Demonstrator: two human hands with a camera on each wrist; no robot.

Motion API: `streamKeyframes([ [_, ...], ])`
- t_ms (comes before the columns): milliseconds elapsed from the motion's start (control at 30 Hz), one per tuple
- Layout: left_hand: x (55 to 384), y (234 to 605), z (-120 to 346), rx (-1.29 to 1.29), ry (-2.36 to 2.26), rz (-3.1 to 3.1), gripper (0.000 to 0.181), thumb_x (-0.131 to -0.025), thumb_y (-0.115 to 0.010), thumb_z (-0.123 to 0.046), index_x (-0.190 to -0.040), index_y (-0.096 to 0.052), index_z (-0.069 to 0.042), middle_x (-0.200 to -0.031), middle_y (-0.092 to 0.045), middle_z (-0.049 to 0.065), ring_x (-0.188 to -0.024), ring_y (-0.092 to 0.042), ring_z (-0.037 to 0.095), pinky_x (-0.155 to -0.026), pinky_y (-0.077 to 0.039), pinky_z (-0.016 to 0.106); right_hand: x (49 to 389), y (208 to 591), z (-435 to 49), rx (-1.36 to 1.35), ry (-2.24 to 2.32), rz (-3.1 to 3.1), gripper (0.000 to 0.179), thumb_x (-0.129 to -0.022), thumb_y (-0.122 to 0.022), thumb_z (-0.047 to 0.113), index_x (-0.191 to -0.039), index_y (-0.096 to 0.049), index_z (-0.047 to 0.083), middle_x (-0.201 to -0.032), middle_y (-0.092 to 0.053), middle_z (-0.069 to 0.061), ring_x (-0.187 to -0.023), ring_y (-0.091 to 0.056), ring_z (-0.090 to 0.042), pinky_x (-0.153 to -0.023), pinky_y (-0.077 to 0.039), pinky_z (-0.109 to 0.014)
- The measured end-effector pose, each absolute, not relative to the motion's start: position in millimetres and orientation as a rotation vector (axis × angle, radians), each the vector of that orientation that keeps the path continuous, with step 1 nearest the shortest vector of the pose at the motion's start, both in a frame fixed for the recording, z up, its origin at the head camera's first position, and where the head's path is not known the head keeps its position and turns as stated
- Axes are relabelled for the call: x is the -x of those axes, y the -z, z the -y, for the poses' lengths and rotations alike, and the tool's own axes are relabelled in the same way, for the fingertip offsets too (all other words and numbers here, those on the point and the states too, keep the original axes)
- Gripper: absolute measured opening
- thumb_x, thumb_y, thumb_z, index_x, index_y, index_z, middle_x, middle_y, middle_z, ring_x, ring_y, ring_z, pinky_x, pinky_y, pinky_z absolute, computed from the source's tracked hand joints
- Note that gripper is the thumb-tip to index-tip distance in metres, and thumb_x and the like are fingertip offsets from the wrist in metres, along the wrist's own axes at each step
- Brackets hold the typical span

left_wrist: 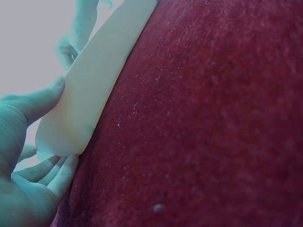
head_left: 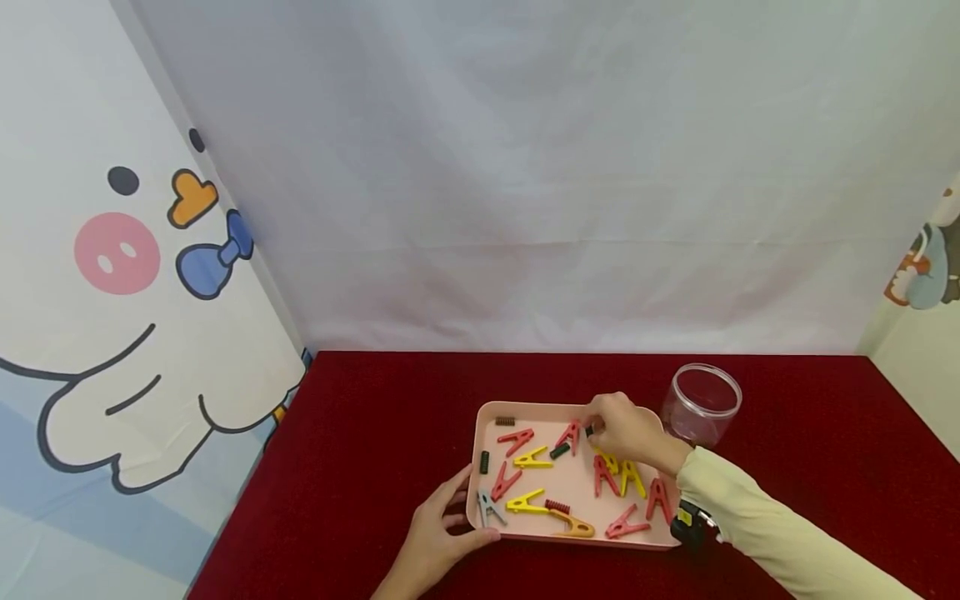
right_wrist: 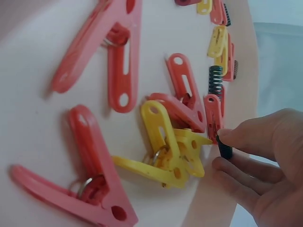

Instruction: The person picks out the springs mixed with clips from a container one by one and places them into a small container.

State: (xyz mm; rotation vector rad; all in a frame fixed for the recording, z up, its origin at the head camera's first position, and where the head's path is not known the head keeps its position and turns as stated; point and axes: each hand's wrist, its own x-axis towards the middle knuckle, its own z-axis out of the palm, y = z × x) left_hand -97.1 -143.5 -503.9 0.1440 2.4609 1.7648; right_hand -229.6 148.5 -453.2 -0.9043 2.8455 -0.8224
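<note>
My right hand (head_left: 626, 429) is over the far right part of a pink tray (head_left: 540, 539). Between its thumb and fingers it pinches a small dark coil spring (right_wrist: 224, 148), clearest in the right wrist view. My left hand (head_left: 435, 537) grips the near left corner of the tray, its thumb along the near side and its fingers at the left side. Red clips (right_wrist: 97, 175) and yellow clips (right_wrist: 158, 146) lie scattered in the tray. An orange clip (head_left: 574, 525) and a grey clip (head_left: 489, 507) lie near its front edge.
Other springs lie in the tray, among them a dark one (head_left: 560, 451), a red one (head_left: 557, 506) and a brown one (head_left: 505, 422). A clear round jar (head_left: 701, 404) stands just beyond the tray's far right corner. Dark red cloth (head_left: 375, 433) covers the table.
</note>
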Motion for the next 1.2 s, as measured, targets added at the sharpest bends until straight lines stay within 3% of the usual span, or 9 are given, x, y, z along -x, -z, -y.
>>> streamKeyframes([
  [300,97.4,502.7,143.9,-0.132,-1.743,-2.484,0.086,-0.073,-0.083,-0.033,-0.145,-0.039,-0.019,-0.135,-0.047,0.008,-0.112,-0.051,0.023,-0.08,-0.05,0.023,232.3,451.3,-157.3,0.922,0.909,-2.814,0.014,-0.075,-0.073,-0.001,-0.089,-0.073,0.0,-0.083,-0.066,-0.005,-0.069,-0.057,-0.01,-0.059,-0.051,-0.025],
  [600,96.9,501.1,144.4,-0.127,-1.758,-2.477,0.087,-0.072,-0.083,-0.033,-0.145,-0.038,-0.018,-0.135,-0.047,0.009,-0.112,-0.05,0.024,-0.081,-0.051,0.024,232.5,448.9,-162.4,0.902,1.017,-2.749,0.014,-0.075,-0.073,-0.003,-0.089,-0.071,-0.003,-0.077,-0.066,-0.004,-0.066,-0.058,-0.012,-0.057,-0.052,-0.025],
  [900,98.1,504.3,144.3,-0.133,-1.755,-2.471,0.087,-0.073,-0.083,-0.029,-0.146,-0.037,-0.02,-0.138,-0.045,0.009,-0.112,-0.05,0.023,-0.081,-0.05,0.026,231.1,448.8,-174.5,0.876,1.074,-2.794,0.014,-0.077,-0.074,-0.001,-0.09,-0.072,0.001,-0.082,-0.067,-0.003,-0.071,-0.061,-0.014,-0.061,-0.051,-0.026],
  [1133,97.4,503.0,142.5,-0.159,-1.754,-2.474,0.087,-0.073,-0.083,-0.022,-0.146,-0.036,-0.011,-0.136,-0.045,0.015,-0.111,-0.051,0.027,-0.079,-0.051,0.027,226.9,446.2,-181.1,0.846,1.122,-2.792,0.015,-0.077,-0.075,0.001,-0.091,-0.072,0.0,-0.084,-0.069,-0.004,-0.074,-0.063,-0.015,-0.065,-0.054,-0.029],
  [1200,97.2,503.3,142.6,-0.151,-1.755,-2.47,0.087,-0.073,-0.083,-0.024,-0.146,-0.036,-0.013,-0.137,-0.045,0.014,-0.111,-0.05,0.026,-0.08,-0.051,0.026,225.7,445.3,-182.0,0.837,1.129,-2.798,0.015,-0.077,-0.076,0.001,-0.091,-0.072,0.001,-0.084,-0.069,-0.003,-0.074,-0.063,-0.015,-0.066,-0.054,-0.03],
])
